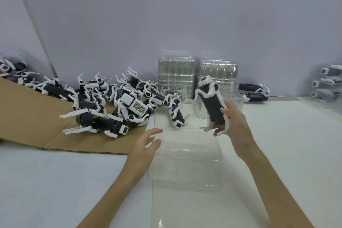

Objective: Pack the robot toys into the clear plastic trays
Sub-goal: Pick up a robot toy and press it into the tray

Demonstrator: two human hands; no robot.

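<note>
Holding 1 robot toy [211,98] in my right hand [236,124], fingers curled round its lower end, raised over the far-right corner of the clear tray [185,163]. Left hand [146,146] has fingers spread and holds nothing, at the tray's left rim; can't tell if touching.

Risks, my guess:
- Grip is on one end only, so the toy may tip or slip.
- Thin white legs stick out & could snag the rim.
- Tray looks light w/ nothing pinning it, so it could skid on the table [55,181].

Counts:
- 1 toy in hand
- 1 tray in front
- 1 loose toy [176,114] just past the tray
- 2 tray stacks [176,77] by the wall [111,24]
- 1 cardboard sheet [33,116]
- Pile [114,102] on the cardboard: too tangled to count
- Packed ones [325,83] far right: blurred, approx 3
</note>
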